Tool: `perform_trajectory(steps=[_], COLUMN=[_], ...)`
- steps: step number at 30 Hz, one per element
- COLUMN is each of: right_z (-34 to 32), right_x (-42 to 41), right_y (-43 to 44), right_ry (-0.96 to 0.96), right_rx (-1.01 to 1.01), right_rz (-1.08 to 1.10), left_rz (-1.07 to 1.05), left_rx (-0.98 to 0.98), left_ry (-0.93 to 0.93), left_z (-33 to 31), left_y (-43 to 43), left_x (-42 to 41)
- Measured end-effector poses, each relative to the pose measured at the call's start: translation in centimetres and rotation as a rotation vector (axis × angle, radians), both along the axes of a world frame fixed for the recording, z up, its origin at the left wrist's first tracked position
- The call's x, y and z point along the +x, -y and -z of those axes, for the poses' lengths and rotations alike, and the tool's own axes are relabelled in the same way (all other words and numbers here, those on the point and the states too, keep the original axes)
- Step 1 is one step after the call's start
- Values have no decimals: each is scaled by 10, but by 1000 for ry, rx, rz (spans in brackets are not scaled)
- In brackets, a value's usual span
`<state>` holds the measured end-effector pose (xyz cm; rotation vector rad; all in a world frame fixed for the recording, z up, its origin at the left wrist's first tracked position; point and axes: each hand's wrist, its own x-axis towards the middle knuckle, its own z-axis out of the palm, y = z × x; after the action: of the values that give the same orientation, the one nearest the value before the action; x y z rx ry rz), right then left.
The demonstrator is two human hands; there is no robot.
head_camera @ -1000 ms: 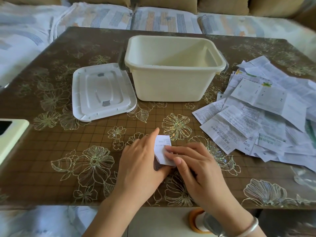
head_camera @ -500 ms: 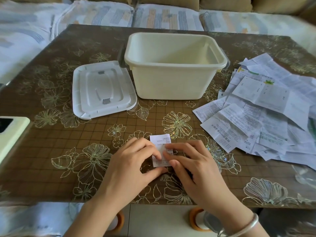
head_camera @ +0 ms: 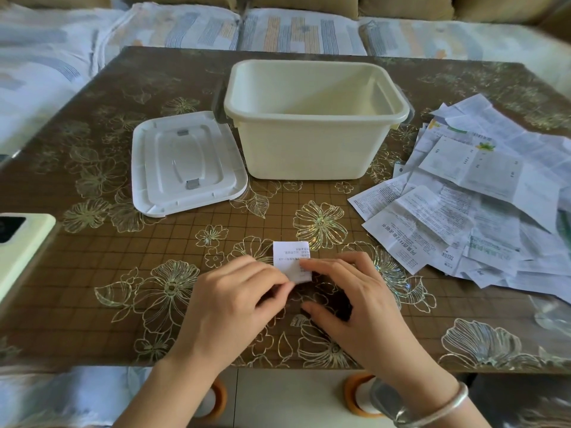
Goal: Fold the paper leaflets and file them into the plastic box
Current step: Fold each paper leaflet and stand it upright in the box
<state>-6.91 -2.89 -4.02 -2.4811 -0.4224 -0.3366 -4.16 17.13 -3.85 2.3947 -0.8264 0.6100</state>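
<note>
A small folded white leaflet lies flat on the brown flowered table, near its front edge. My left hand presses the leaflet's lower left part with its fingertips. My right hand presses its lower right edge with the index finger, thumb apart below. The cream plastic box stands open and looks empty behind the leaflet. A heap of unfolded printed leaflets covers the table's right side.
The box's white lid lies upside down left of the box. A pale green phone sits at the left edge. Clear plastic wrap lies at the far right. A cushioned sofa runs behind the table.
The leaflet was tilted up between my hands; it now lies flat on the table, and both hands have slid down to press its lower part.
</note>
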Motion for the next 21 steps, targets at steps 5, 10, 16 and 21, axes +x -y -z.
perform_trajectory(steps=[5, 10, 16, 21], right_z=[-1, -4, -8, -9], right_x=[1, 2, 14, 15], right_y=[-2, -3, -20, -20], right_ry=[6, -22, -5, 2], right_rx=[27, 184, 124, -32], right_rz=[38, 123, 266, 270], left_rz=[-97, -120, -241, -281], left_rx=[-115, -138, -30, 16], left_ry=[-82, -132, -150, -200], left_z=[-6, -7, -8, -6], left_y=[3, 10, 18, 20], left_x=[3, 6, 17, 19])
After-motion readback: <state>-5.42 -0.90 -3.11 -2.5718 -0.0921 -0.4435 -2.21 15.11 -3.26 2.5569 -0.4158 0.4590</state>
